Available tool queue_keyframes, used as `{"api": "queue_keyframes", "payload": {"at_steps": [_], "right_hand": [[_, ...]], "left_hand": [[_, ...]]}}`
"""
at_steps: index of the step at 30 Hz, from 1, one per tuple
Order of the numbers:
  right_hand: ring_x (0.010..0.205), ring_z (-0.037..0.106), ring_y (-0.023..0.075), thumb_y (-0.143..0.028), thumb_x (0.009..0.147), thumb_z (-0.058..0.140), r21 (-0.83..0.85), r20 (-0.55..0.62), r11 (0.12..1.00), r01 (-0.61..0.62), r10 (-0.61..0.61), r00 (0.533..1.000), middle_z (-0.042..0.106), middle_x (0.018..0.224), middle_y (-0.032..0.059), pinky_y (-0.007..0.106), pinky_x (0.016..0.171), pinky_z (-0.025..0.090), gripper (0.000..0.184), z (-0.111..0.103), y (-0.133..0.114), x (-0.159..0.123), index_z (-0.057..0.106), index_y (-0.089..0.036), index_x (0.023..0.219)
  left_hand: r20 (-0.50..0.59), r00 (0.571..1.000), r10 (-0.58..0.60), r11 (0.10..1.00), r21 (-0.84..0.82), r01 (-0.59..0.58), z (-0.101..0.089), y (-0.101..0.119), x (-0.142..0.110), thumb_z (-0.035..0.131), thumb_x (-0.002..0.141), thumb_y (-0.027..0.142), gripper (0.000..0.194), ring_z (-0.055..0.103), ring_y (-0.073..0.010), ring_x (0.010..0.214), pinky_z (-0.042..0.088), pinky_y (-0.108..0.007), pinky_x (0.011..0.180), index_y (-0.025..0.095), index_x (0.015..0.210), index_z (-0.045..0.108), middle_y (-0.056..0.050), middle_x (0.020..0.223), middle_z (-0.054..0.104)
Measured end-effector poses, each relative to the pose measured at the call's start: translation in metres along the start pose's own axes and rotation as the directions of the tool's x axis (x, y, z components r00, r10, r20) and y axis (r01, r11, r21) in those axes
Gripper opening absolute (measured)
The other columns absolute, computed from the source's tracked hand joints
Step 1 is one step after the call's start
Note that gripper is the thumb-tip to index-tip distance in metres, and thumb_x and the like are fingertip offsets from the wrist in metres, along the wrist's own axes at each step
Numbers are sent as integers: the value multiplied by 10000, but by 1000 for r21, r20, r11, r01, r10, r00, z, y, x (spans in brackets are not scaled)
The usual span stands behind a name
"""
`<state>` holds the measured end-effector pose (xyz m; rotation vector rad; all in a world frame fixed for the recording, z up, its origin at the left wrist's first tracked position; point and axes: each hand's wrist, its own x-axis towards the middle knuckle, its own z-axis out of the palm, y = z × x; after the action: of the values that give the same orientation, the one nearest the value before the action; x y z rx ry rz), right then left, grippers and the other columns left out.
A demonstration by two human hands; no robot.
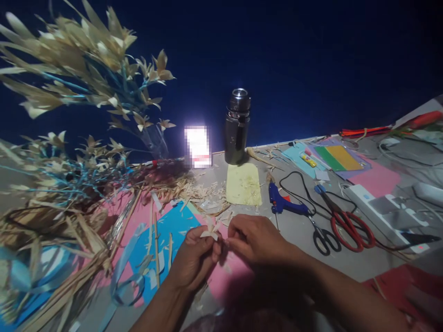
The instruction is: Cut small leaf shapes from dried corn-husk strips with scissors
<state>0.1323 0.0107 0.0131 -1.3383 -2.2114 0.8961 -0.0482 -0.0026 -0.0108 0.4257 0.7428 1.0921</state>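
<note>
- Small pale flower (210, 234) above the pink paper (230, 279), in front of the body, clear of the counter (294, 235).
- Left hand (188, 263) closed around the lower part of the flower, with petals spreading out above the fingertips.
- Right hand (252, 237) just beside, thumb and fingers drawn narrow near the flower's base; cannot tell if a stem is between them.
- Seems very light, with thin and dry petals; probably a little stiff, easy to crack or bend under a hard squeeze.
- Probably not slippery, but small, so easy to turn by accident between the fingers.
- Best to take hold low, at the base where the petals meet, with a soft pinch; better to leave the petal tips free.
- Lying to the right on the counter: glue gun (284, 203) and red-handled scissors (341, 215). Standing farther away: dark flask (237, 138).
</note>
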Motion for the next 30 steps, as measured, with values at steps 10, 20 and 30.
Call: {"api": "queue_keyframes", "payload": {"at_steps": [10,20,30], "right_hand": [[610,530,131,-323,998,513,319,-186,930,182,-127,974,602,679,-1,262,615,375,241,41,36,7,545,-196,796],[380,110,42,-506,859,731,955,240,-184,-233,19,971,303,450,-133,164,377,133,485,20,31,20,379,-217,694],[386,188,18,-438,753,840,990,141,-33,-138,103,985,533,518,-76,164,391,174,386,35,42,20,575,-157,742]], "left_hand": [[95,994,-54,991,-115,64,-3,3,5,875,713,314,311,411,-64,424,390,-237,514,102,574,695,10,472,552],[163,978,-133,977,-142,157,-4,-2,3,785,815,260,279,390,-89,488,341,-253,521,117,610,662,17,494,494],[185,977,-107,980,-147,135,-4,-4,4,815,787,269,234,418,-74,463,350,-226,492,104,666,702,22,498,510]]}}
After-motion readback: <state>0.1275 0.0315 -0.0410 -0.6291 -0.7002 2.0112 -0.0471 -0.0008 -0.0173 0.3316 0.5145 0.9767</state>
